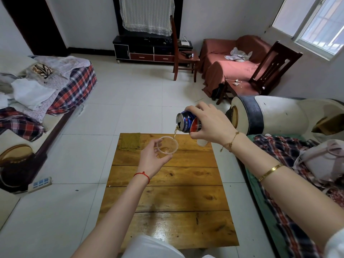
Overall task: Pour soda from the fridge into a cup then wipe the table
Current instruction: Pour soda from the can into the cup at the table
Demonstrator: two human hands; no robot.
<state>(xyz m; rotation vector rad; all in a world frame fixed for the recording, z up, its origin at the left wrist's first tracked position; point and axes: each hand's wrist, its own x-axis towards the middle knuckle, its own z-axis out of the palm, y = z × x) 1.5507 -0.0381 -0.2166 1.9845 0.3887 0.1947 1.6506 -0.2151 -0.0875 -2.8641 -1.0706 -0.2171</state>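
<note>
My right hand (210, 123) grips a blue and red soda can (188, 121), tipped over to the left above the wooden table (167, 198). A thin amber stream runs from the can's mouth into a clear plastic cup (167, 147). My left hand (152, 157) holds that cup from the left side, fingers curled round its wall, just above the table's far part. A little amber liquid lies in the cup's bottom. An olive green cloth (130, 141) lies flat on the table's far left corner.
A small white object (202, 142) sits on the table under my right wrist. A sofa with plaid covers (55, 94) runs along the left, another sofa (279, 116) on the right. A power strip (40, 183) lies on the tiled floor at left.
</note>
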